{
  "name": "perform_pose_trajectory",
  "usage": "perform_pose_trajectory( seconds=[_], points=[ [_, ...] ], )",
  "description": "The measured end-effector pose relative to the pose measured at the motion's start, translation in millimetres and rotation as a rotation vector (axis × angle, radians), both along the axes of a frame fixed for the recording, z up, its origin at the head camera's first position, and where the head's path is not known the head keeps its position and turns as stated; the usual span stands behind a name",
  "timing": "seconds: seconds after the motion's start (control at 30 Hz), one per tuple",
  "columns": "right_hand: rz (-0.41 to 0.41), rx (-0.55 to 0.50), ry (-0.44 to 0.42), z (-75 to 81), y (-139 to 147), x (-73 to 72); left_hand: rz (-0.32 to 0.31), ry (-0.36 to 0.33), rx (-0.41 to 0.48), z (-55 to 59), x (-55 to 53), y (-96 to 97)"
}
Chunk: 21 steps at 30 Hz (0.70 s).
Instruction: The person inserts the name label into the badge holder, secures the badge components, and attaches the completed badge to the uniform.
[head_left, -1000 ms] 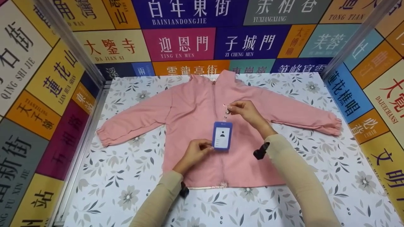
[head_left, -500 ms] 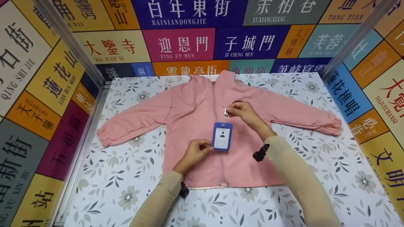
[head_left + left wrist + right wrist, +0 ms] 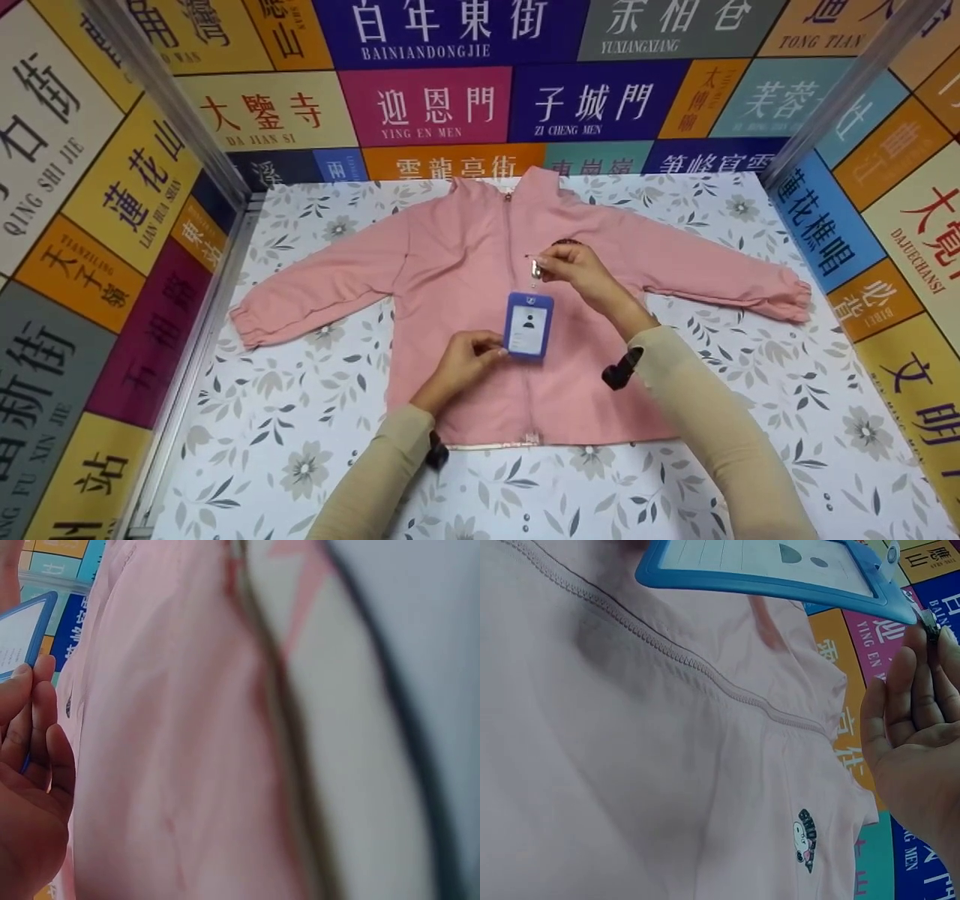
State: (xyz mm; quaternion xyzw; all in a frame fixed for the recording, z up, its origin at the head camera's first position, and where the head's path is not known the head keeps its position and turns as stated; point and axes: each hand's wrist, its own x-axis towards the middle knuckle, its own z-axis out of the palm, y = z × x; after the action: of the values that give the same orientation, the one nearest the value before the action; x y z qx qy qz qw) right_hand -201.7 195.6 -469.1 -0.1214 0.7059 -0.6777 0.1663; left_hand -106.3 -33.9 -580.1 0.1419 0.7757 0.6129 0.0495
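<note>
A blue badge holder [image 3: 529, 325] with a white card inside is held above a pink zip jacket [image 3: 450, 300] spread flat on the table. My left hand [image 3: 469, 365] pinches the badge's lower left corner between thumb and fingers. At the top, my right hand [image 3: 581, 270] pinches a small metal clip [image 3: 536, 270], joined to the badge by a short clear strap [image 3: 889, 559]. In the right wrist view the badge's frame [image 3: 780, 589] shows edge-on, with the clip [image 3: 930, 625] between the fingertips. The left wrist view shows the thumb and fingers at the badge's edge [image 3: 36, 637].
The jacket's zipper [image 3: 508, 232] runs down its front, and both sleeves [image 3: 322, 281] stretch outward. A small cartoon patch [image 3: 805, 840] sits on the chest. Beneath lies a white floral tabletop [image 3: 300, 465]. Panels with printed characters [image 3: 435, 105] enclose the back and sides.
My right hand has shifted slightly down and left with the clip, and its metal has turned. The badge's top has tilted a little. The left hand stays nearly still.
</note>
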Motion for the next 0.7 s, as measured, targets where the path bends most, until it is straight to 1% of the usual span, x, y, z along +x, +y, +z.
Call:
perform_pose_trajectory(
  seconds=[0.13, 0.2, 0.37, 0.43, 0.57, 0.7],
  points=[
    [0.002, 0.0, -0.001, 0.3, -1.1, 1.4, -0.013, 0.001, -0.01, 0.0, -1.1, 1.1],
    [-0.003, 0.005, -0.001, 0.0, -1.2, 1.9, -0.021, 0.005, -0.006, 9.9, 2.9, 1.1],
    [-0.025, -0.005, 0.01, -12.4, -0.2, -2.9, -0.031, -0.01, -0.001, 10.7, 2.0, -0.5],
    [-0.03, -0.016, 0.024, -16.2, -0.3, -4.6, -0.027, -0.016, -0.014, 1.6, -3.1, -1.1],
    [-0.029, -0.035, 0.042, -13.2, -2.5, -3.1, -0.025, -0.019, -0.039, 3.9, -5.8, -1.7],
    [-0.031, -0.046, 0.041, -10.7, -4.2, -1.4, -0.031, -0.028, -0.058, 7.5, -9.5, -1.8]
  ],
)
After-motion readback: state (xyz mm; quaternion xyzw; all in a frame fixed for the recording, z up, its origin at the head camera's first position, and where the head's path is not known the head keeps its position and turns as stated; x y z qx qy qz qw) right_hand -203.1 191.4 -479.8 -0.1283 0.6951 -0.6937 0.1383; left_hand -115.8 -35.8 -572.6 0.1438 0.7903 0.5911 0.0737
